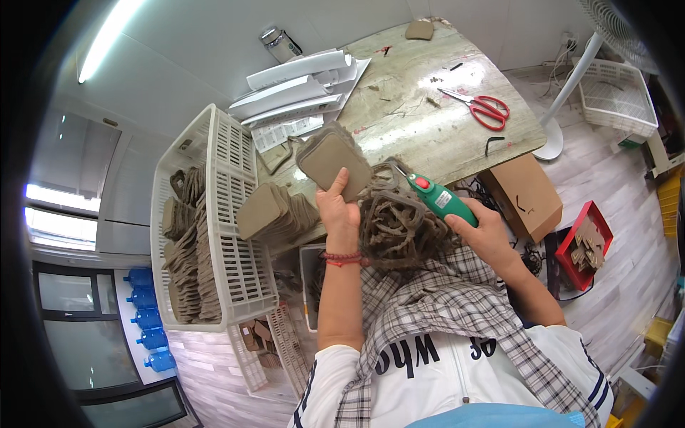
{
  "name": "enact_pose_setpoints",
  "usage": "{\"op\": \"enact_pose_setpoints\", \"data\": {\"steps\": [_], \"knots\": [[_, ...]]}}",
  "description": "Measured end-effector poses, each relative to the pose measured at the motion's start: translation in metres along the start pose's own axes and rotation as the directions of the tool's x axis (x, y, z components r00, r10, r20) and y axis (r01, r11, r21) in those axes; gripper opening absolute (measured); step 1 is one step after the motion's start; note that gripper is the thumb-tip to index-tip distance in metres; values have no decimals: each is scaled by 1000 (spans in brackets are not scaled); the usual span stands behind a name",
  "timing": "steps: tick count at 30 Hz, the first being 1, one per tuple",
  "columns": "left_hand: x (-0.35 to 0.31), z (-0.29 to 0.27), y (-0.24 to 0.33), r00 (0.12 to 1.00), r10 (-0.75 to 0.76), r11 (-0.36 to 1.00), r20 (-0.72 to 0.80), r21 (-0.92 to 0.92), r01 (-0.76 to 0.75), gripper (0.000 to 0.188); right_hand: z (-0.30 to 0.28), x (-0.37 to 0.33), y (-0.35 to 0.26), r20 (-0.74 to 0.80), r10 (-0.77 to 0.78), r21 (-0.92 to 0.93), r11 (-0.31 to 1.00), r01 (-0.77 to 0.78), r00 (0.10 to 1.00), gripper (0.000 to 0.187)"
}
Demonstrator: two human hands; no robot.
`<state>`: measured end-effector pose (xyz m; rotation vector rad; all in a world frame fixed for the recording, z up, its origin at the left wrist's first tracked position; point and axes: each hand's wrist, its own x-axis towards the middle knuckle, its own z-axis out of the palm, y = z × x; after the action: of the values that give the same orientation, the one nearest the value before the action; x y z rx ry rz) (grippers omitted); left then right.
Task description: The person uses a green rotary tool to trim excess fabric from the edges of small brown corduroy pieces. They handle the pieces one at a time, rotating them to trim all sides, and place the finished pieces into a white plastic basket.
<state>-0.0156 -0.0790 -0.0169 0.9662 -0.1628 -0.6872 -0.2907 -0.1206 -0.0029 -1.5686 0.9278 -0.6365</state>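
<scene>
- At the near edge of the worn table, here's the action: the left hand grips a brown rounded-square pad, thumb pressed on its face; whether more pads sit beneath, I can't tell.
- And over on the other side, the right hand wraps around a green handheld tool, its tip pointing up and left, apart from that pad!
- Between the 2 hands, a big tangle of brown strips, looking like trimmed-off borders, so plenty of cutting seems done.
- Just left of the held pad, a leaning stack of pads overlaps the white crate's side; finished or waiting, the view doesn't settle it.
- Inside the white crate, 2 or more packed columns of pads: a sizeable batch, probably the done pile, though that's a judgement.
- Up at the far corner, 1 lone pad, and nearer, red-handled scissors lie untouched.
- The score, then: well underway by the look of it, the gripped pad not yet stacked, the total left impossible to count.
</scene>
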Motion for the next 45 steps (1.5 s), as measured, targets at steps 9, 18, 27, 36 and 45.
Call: {"op": "enact_pose_setpoints", "data": {"steps": [9,18,27,36,45], "knots": [[-38,24,-15,994,68,981,85,-189,-51,40,13,-8,-19,2,-54,-49,997,54,999,38],[-48,26,-22,987,36,987,154,-163,-10,44,15,-9,-24,-12,-15,-1,1000,15,1000,37],[-66,26,-27,978,-61,991,198,-105,83,43,14,-4,-29,-50,-26,3,1000,26,998,39],[-82,18,-21,941,-156,985,301,-23,171,46,5,2,-34,-31,-34,22,999,35,999,39],[-61,-12,28,815,-423,890,396,348,293,53,-36,-1,-28,166,-55,-97,993,72,985,42]]}}
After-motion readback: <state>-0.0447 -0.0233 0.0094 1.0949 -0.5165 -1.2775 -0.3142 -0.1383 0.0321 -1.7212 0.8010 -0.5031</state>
